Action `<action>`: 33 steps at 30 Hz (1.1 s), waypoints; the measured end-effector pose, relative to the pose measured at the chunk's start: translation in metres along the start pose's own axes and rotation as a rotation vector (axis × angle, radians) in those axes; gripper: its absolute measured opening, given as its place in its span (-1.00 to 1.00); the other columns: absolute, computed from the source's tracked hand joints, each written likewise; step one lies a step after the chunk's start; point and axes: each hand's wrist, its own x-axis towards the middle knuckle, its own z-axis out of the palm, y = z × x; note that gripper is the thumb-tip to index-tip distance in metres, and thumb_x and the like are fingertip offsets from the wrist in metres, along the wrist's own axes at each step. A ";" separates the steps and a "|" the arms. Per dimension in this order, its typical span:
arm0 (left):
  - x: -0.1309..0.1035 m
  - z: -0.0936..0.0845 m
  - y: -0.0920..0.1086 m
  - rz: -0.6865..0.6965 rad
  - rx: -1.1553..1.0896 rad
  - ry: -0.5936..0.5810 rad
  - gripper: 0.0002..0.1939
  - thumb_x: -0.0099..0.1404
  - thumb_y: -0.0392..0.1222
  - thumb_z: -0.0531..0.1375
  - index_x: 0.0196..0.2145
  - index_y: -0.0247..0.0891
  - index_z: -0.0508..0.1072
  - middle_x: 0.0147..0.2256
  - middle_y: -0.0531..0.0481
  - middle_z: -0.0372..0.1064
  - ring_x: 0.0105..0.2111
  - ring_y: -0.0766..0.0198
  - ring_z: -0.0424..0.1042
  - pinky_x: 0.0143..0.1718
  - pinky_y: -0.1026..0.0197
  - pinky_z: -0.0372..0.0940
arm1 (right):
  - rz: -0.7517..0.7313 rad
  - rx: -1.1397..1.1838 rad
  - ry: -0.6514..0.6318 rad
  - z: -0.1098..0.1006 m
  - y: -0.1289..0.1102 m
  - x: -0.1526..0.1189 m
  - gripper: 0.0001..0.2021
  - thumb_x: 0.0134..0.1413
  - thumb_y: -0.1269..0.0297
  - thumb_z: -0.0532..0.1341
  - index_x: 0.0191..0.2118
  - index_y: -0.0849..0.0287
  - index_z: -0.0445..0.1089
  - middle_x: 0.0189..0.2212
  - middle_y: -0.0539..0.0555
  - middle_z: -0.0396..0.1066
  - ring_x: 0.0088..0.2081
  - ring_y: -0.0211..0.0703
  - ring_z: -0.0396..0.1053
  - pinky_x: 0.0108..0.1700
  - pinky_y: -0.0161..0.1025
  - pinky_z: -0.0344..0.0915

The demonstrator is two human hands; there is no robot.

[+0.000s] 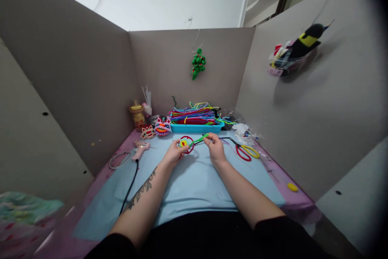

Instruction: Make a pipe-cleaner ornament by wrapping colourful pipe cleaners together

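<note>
My left hand (175, 154) is closed on a small pipe-cleaner craft piece, a yellow disc (183, 143) with red marks. A red pipe-cleaner ring (191, 148) shows around and behind the disc. From the piece a green pipe cleaner (198, 140) runs to the right, its far end pinched between the fingertips of my right hand (216, 148). Black and purple strands (223, 139) lie on the table behind my right hand. Scissors (247, 152) with red and yellow handles rest to the right of that hand.
A blue tray (197, 128) of colourful pipe cleaners stands at the back. Left are two lion-head crafts (163, 127), a pink glue gun (141, 150) with a black cord, and a lidded cup (138, 116). Grey panels enclose the table; a green ornament (198, 64) hangs behind.
</note>
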 end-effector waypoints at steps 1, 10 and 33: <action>-0.001 0.000 0.000 0.010 0.010 -0.007 -0.39 -0.17 -0.07 0.42 -0.20 -0.31 0.25 -0.66 0.22 0.20 -0.78 0.54 0.05 -0.75 0.42 -0.13 | 0.018 0.018 -0.037 0.001 0.000 0.000 -0.84 -0.15 0.16 0.27 -0.47 0.13 0.37 -0.25 0.07 0.32 -0.14 -0.09 0.26 -0.01 -0.12 0.15; -0.005 0.005 -0.001 0.055 0.151 -0.084 -0.34 -0.12 -0.09 0.39 -0.12 -0.31 0.19 -0.61 0.19 0.27 -0.73 0.50 0.14 -0.69 0.40 -0.05 | 0.067 -0.052 -0.187 0.004 0.004 -0.003 -0.85 -0.18 0.17 0.28 -0.50 0.13 0.39 -0.27 0.06 0.32 -0.12 -0.07 0.27 0.06 -0.09 0.07; -0.003 0.007 -0.004 0.165 0.125 -0.112 -0.30 -0.13 -0.19 0.38 -0.07 -0.27 0.15 -0.51 0.15 0.35 -0.56 0.41 0.32 -0.53 0.38 0.16 | 0.262 0.100 -0.449 0.015 -0.009 -0.016 -0.83 -0.28 0.20 0.30 -0.57 0.16 0.34 -0.54 -0.06 0.25 -0.43 -0.23 0.22 -0.35 -0.31 0.18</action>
